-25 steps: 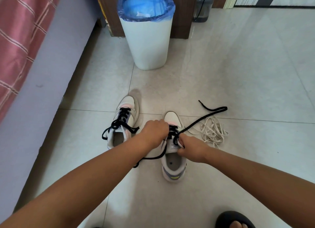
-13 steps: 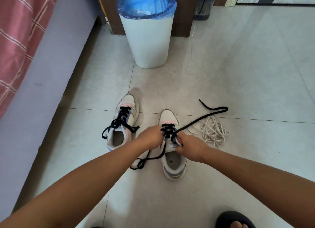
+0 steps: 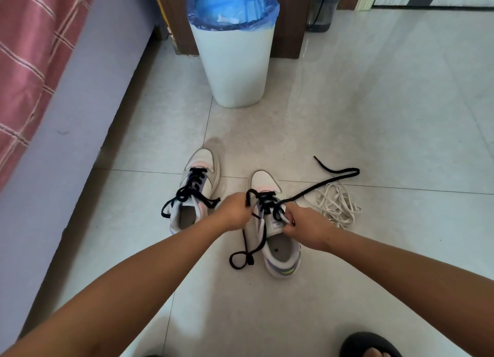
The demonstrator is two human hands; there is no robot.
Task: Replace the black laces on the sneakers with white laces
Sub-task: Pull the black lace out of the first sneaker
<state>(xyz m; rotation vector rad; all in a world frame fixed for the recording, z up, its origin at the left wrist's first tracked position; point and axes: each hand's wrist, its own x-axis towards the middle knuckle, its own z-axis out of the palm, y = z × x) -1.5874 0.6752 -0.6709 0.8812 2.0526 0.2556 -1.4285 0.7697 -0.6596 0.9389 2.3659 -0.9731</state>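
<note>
Moved since a second ago: your left hand [image 3: 235,209] has pulled back from over the shoe's upper eyelets to its left side, drawing out a raised loop of the black lace [image 3: 263,196]; the loose end by the heel now lies in a curl on the floor [image 3: 387,263].

Item 1, right sneaker [image 3: 278,239]: stands on the floor in front of you, toe pointing away. Your left hand is curled round the black lace at the lower eyelets. Your right hand [image 3: 307,227] pinches the tongue and the shoe's top edge, steadying it. The upper eyelets look freed; the lower rows are still threaded.

Item 2, left sneaker [image 3: 193,193]: just beside the first, nearer the bed, black laces [image 3: 191,193] fully in place, apparently untouched.

Item 3, white laces [image 3: 335,205]: loose heap on the floor to the right of the right sneaker, one black tail lying along it.

Progress, by judgement: early. One shoe partly unlaced; its remaining rows, the whole second shoe and all white lacing are left.

Surroundings: white bin [image 3: 234,52] with blue liner farther off; bed [image 3: 40,89] with a pink checked cover along the left; a dark slipper [image 3: 370,344] at the near right. None blocks the work; the trailing black tails could tangle with the white heap.
</note>
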